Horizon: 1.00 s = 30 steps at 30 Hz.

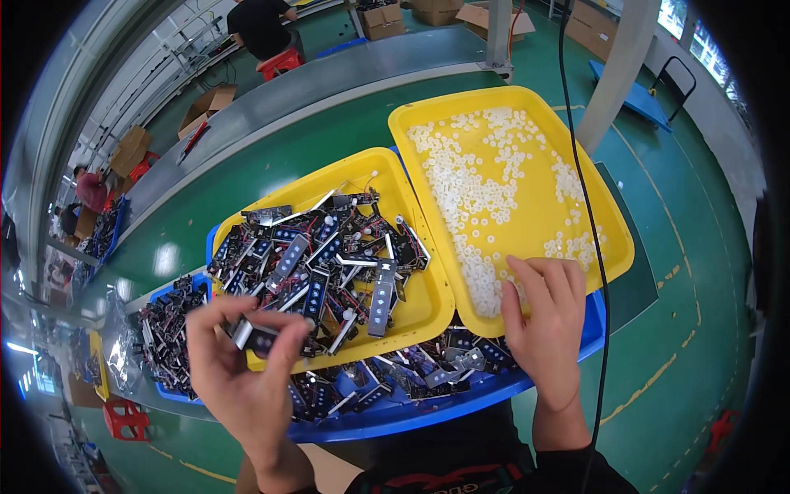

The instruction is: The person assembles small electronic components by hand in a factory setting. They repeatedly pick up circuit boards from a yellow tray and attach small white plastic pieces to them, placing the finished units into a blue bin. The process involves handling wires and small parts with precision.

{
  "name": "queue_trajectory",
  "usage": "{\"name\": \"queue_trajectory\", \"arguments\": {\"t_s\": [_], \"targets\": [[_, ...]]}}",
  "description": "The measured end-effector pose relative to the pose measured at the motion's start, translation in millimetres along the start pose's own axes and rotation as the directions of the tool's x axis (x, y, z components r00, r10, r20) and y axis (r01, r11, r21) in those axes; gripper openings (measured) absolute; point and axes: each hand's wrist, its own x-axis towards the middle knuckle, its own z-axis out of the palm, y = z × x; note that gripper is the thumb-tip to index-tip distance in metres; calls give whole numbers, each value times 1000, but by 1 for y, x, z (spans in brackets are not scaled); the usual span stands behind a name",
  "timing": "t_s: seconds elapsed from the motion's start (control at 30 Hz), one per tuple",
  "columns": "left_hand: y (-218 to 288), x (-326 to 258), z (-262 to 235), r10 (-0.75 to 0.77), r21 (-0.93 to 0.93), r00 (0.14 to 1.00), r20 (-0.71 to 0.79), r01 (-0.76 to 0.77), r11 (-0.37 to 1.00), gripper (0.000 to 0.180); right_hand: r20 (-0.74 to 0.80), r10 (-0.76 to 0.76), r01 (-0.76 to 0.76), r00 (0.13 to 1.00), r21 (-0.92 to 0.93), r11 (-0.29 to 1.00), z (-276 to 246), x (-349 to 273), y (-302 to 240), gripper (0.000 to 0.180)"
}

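Observation:
My left hand (247,375) is closed around a small black electronic module (262,339) with a silvery edge, pinched between thumb and fingers. It hovers at the near left corner of a yellow tray (432,306) heaped with black circuit-board modules (288,259), some with wires and silver strips. My right hand (547,321) reaches over the near edge of a second yellow tray (613,230) scattered with small white ring-shaped washers (469,198). Its fingers curve down beside the washers, thumb and index apart, with nothing visible between them.
Beneath the trays sits a blue bin (362,428) with more modules; further modules (173,329) pile up at the left. A black cable (588,206) hangs across the right tray. A metal post (617,78) stands behind it. Another person (259,29) sits at the far left.

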Motion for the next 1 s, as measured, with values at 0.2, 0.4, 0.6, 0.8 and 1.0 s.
{"name": "queue_trajectory", "arguments": {"t_s": [0.2,0.4,0.6,0.8,1.0], "targets": [[-1,52,11,-136,242,933,332,55,969,51,77,96,-91,992,-66,994,2,-5,-8,33],[19,43,17,295,466,863,410,-476,746,49,100,123,-112,987,-117,987,-3,-4,-3,39],[15,-33,-14,-76,398,533,842,-522,754,32,205,83,-66,975,-86,994,-12,13,5,35],[-32,-58,-18,-241,511,479,844,-581,633,39,425,137,-122,895,-63,991,-29,28,17,25],[-57,-61,-25,-232,433,472,850,-377,819,43,525,168,-219,834,37,975,-23,30,20,19]]}}
